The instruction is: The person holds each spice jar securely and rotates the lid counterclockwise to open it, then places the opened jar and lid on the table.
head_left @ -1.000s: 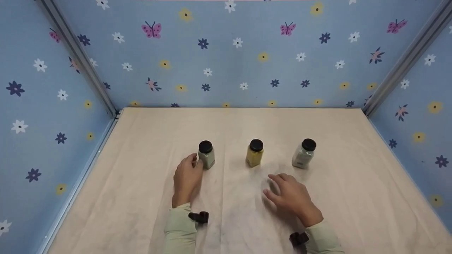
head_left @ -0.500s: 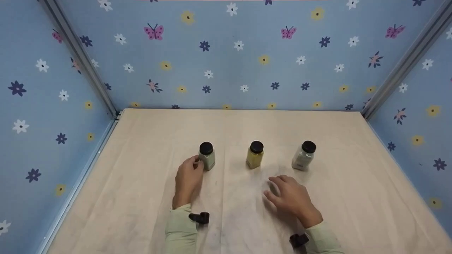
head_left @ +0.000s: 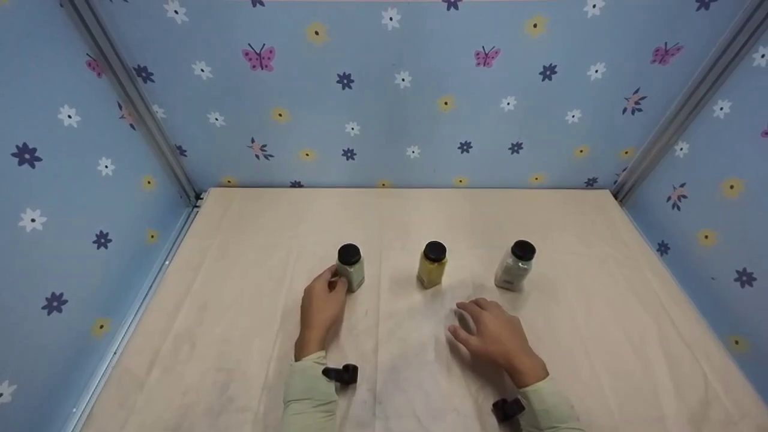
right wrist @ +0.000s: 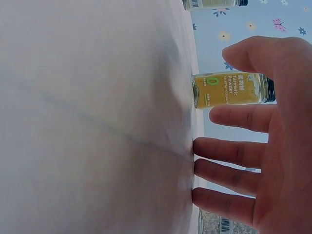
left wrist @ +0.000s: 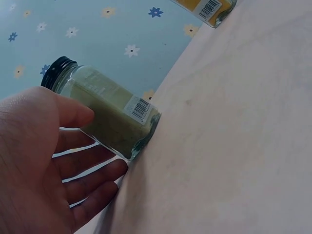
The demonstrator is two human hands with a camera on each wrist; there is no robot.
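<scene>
Three glass spice jars with black lids stand upright in a row in the head view. My left hand [head_left: 321, 305] is at the left one, a jar of greenish powder [head_left: 351, 276]. In the left wrist view its thumb [left wrist: 75, 111] lies across the near face of the glass, with the forefinger behind it and the other fingers low near the cloth. The middle jar is labelled turmeric powder [right wrist: 225, 90]. My right hand [head_left: 491, 330] holds nothing; its fingers are spread loosely low over the cloth, in front of the turmeric and the right jar of pale contents [head_left: 514, 269].
A cream cloth [head_left: 240, 240] with creases covers the table. Blue flowered panels [head_left: 384, 90] enclose the back and both sides, with grey metal posts [head_left: 135, 90] at the corners. A small black camera [head_left: 341, 374] is worn on each wrist.
My left hand has edged right, bringing its thumb and forefinger onto the jar of greenish powder. The right hand and the jars have stayed in place; the head view shifted slightly.
</scene>
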